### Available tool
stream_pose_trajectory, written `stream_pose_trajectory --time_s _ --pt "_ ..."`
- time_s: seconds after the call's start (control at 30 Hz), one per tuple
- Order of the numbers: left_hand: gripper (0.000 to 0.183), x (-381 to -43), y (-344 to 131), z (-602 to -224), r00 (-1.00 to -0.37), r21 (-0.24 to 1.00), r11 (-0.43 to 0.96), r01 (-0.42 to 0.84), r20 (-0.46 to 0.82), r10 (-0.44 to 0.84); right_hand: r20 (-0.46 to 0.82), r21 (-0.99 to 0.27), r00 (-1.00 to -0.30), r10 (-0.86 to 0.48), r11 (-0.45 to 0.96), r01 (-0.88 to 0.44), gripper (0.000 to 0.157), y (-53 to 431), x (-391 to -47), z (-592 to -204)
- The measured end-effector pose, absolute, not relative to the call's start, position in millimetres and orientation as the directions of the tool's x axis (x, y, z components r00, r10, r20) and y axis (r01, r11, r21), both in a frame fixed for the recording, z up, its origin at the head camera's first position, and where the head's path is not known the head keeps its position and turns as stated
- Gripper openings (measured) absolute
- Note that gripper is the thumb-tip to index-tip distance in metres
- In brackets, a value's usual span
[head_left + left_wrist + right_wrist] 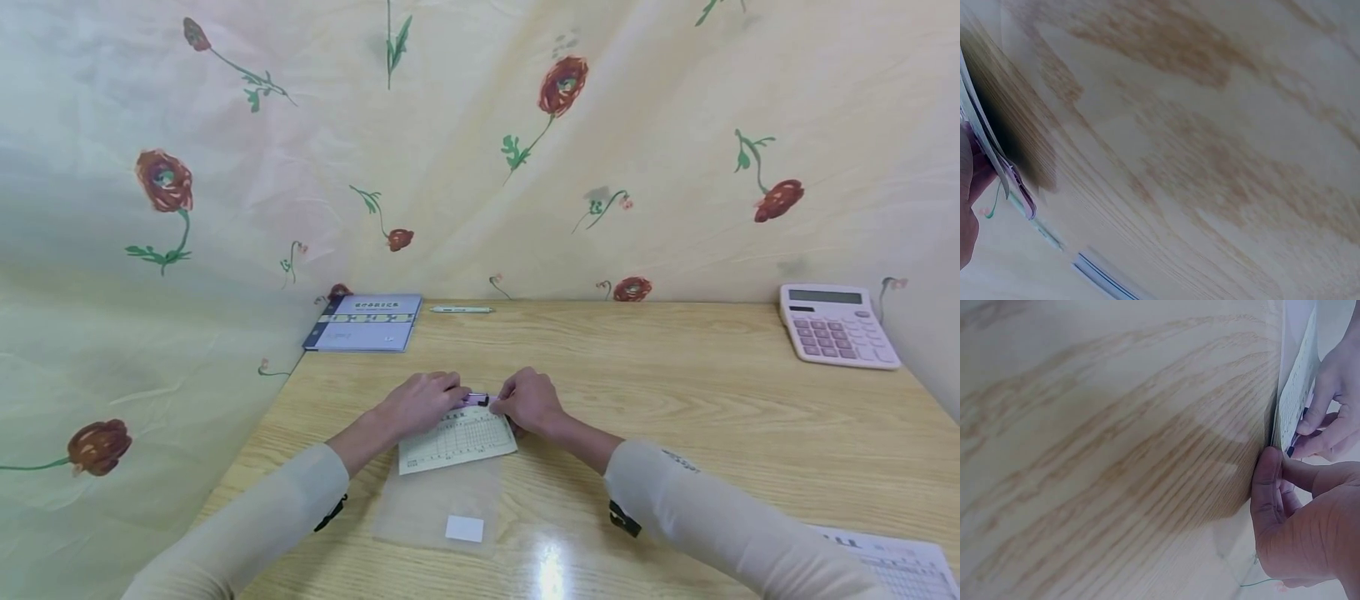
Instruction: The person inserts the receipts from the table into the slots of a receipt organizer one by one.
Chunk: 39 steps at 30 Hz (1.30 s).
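A translucent pinkish clipboard (431, 504) with a white label (465, 528) lies toward me on the table. A printed form (453, 450) sits slightly askew over its upper part. At the top edge is a purple-and-black clip (477, 400), which my left hand (423, 404) grips from the left. My right hand (531, 402) pinches the form's upper right corner beside the clip; in the right wrist view its thumb and index finger (1266, 469) close at the edge of sheet and board. Only part of the left hand (966, 187) shows in the left wrist view.
A blue-grey booklet (367, 323) lies at the back left, with a pen (462, 310) to its right. A pink-and-white calculator (838, 327) stands at the back right. Another printed sheet (907, 560) lies front right, partly under my right sleeve. A floral curtain (465, 167) borders the table.
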State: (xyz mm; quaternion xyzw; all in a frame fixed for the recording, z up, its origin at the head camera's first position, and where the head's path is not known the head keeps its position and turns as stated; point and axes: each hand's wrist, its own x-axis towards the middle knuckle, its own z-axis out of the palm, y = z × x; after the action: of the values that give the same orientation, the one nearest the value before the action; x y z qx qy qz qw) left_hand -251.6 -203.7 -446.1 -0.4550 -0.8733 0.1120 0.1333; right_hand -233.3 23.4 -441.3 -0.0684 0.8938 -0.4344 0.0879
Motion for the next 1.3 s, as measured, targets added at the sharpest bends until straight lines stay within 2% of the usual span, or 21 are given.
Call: stream_pose_trajectory --time_s 0.53,1.3 --pt "0.022 -251.9 -204.8 -446.1 -0.492 -0.304 0.53 0.792 0.197 0.848 -0.084 -0.763 -0.982 -0.167 0.645 -0.044 0.018 19.1 -231.6 -437.7" --pt "0.022 -251.9 -204.3 -446.3 -0.498 -0.322 0.527 0.787 0.175 0.85 -0.081 -0.748 -0.982 -0.168 0.662 -0.051 0.016 19.7 -229.0 -435.3"
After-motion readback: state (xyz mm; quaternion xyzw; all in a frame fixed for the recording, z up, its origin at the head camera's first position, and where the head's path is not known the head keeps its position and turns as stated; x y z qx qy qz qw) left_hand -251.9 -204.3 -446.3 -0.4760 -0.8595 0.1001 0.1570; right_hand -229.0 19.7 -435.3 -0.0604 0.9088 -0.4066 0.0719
